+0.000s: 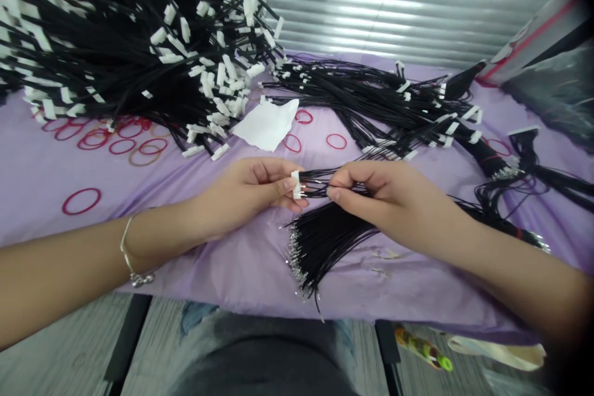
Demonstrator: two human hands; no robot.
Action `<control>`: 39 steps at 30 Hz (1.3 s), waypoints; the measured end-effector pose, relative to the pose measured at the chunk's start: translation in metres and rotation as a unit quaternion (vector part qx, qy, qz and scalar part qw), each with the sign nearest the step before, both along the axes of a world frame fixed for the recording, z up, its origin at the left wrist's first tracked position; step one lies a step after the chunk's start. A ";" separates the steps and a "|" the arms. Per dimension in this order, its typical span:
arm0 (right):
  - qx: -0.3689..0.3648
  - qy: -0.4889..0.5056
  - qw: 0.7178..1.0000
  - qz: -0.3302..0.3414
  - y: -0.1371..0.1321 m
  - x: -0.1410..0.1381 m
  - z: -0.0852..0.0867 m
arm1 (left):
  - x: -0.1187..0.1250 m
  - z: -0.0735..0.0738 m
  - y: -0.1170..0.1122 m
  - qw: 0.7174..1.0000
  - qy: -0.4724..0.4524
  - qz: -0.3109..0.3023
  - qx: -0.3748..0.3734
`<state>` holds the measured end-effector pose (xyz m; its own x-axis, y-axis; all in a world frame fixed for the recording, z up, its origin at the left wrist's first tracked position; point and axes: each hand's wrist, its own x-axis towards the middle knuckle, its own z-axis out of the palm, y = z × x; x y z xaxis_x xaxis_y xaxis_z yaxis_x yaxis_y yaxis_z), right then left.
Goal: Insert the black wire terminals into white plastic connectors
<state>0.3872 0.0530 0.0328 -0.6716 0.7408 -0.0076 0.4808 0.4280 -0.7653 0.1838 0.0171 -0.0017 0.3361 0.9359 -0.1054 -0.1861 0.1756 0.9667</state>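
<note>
Head view: the left hand (250,193) pinches a white connector (296,184) midway between the worktop's (241,272) far and near edges; the right hand (392,195) clamps black wires (318,172) leading to it, a wire bundle (327,232) lying nearer the front edge.

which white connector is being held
The white connector pinched by the left hand, with black wires running to the right hand; the others lie unheld.

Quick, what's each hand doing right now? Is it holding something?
Left hand: closed, pinching a white connector.
Right hand: closed, pinching thin black wire; how many strands, I can't tell.
</note>
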 end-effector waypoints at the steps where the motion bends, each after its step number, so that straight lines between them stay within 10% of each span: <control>1: -0.002 -0.001 1.000 -0.002 0.001 0.000 0.000 | 0.000 -0.001 0.000 1.000 -0.007 -0.006 -0.005; 39: 0.037 0.018 0.999 -0.013 0.002 -0.001 -0.005 | -0.003 0.002 0.005 0.997 0.047 -0.051 -0.017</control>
